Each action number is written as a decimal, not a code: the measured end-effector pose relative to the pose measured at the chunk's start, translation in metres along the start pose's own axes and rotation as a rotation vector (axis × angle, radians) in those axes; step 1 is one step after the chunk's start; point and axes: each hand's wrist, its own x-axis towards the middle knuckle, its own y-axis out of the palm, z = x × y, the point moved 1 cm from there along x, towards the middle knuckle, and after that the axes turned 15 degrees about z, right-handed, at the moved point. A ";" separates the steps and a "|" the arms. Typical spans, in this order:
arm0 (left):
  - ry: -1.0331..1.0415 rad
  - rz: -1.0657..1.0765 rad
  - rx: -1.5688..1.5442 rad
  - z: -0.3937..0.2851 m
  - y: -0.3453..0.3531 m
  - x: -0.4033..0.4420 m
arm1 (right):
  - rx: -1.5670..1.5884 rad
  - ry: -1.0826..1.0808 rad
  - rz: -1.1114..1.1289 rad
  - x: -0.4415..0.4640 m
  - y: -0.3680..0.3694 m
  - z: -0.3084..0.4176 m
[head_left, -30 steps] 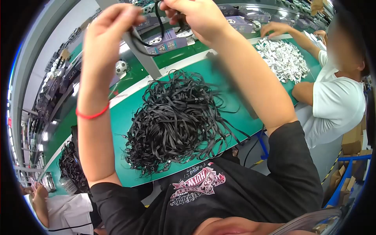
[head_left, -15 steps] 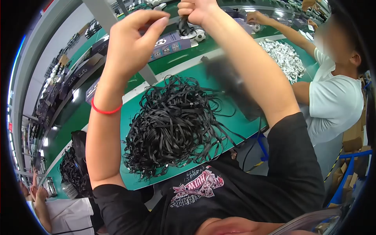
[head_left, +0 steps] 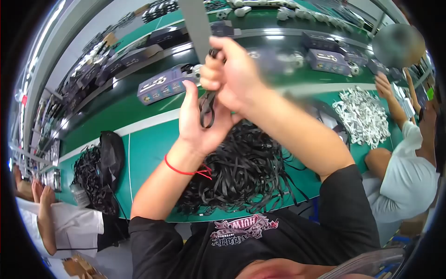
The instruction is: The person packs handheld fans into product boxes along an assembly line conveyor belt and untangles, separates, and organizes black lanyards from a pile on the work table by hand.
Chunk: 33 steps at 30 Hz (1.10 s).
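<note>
My right hand (head_left: 237,74) is raised above the green table, its fingers closed around a black strap (head_left: 208,111). A loop of the strap hangs down in front of the palm of my left hand (head_left: 197,123). That hand is open, thumb stretched up, with its other fingers partly hidden behind my right hand. Below both hands a big tangled heap of black straps (head_left: 246,167) lies on the table (head_left: 151,149), partly covered by my left forearm.
A black bag (head_left: 111,156) and more black straps (head_left: 88,172) lie at left. White straps (head_left: 362,114) are heaped at right, near a co-worker's hand (head_left: 383,86). Beyond the table runs a green conveyor (head_left: 125,111) with printed boxes (head_left: 162,86). A grey post (head_left: 195,23) rises ahead.
My view has turned, shifting the heap rightward. My hands have come down and together, and the strap in my right hand now hangs before my left palm.
</note>
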 end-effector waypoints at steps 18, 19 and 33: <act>0.122 -0.346 -0.209 0.010 -0.020 -0.172 | -2.143 -0.271 0.668 -0.142 0.068 -0.115; 0.136 -0.141 -0.218 0.005 -0.038 -0.187 | -2.037 -0.376 0.719 -0.151 0.073 -0.119; 0.238 -0.544 -0.308 0.009 -0.018 -0.228 | -1.856 -0.272 0.604 -0.185 0.080 -0.183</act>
